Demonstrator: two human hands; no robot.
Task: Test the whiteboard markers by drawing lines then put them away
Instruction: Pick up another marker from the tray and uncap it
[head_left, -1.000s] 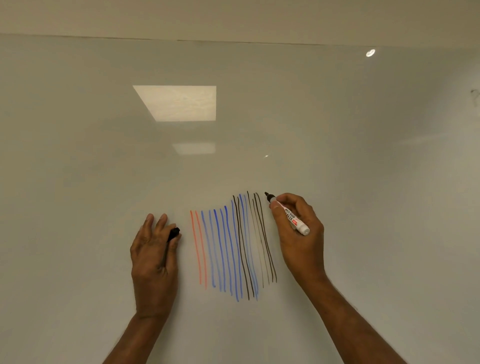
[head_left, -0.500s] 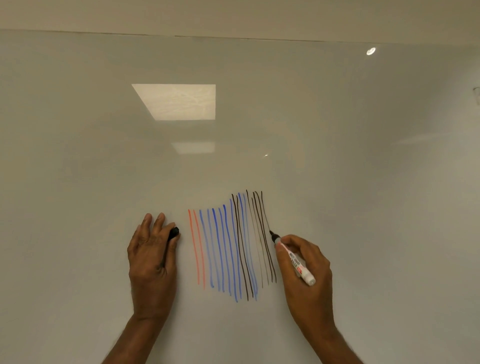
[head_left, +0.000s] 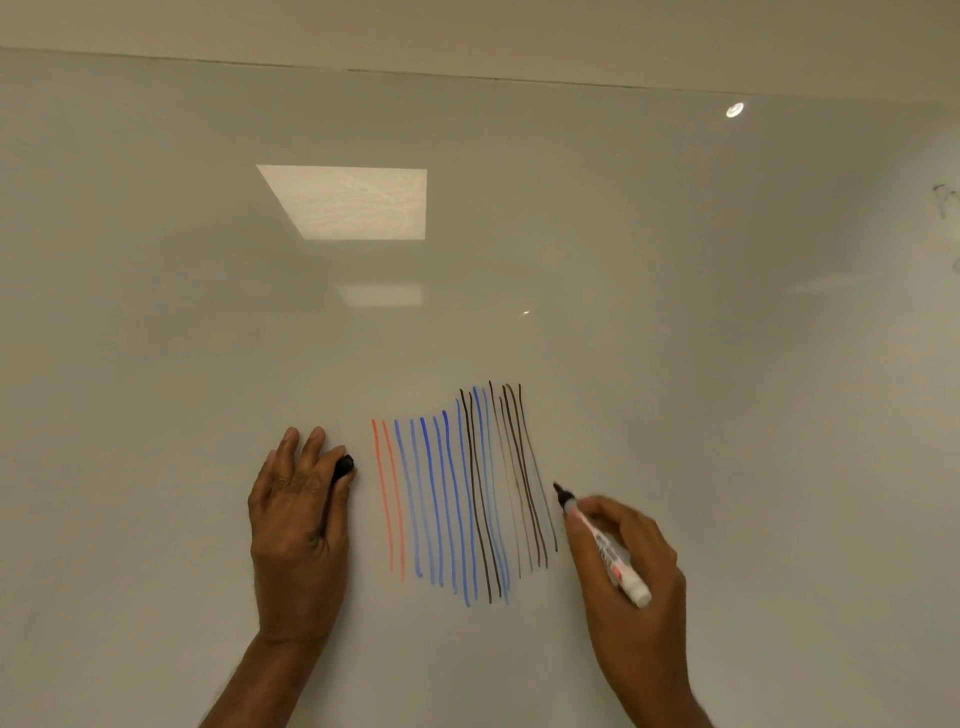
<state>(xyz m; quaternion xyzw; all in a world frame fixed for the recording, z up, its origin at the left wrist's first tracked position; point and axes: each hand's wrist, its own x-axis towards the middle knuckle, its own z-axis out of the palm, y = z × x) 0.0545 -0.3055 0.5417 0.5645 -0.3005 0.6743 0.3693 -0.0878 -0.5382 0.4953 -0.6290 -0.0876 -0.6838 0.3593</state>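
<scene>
Step in hand: line test of the dark marker. My right hand (head_left: 634, 561) grips the marker (head_left: 602, 551) between thumb and curled fingers. Its tip points up past my fingertips, just right of the outermost of the dark lines (head_left: 524, 478). I cannot tell whether it touches the whiteboard (head_left: 519, 234). My left hand (head_left: 298, 525) lies on the board, fingers nearly straight, the black cap (head_left: 343, 467) pinched beside the forefinger. Blue lines (head_left: 434, 493) and red lines (head_left: 387, 493) lie between my hands. Judgement: next, bring cap squarely to tip, press home, then stow.
</scene>
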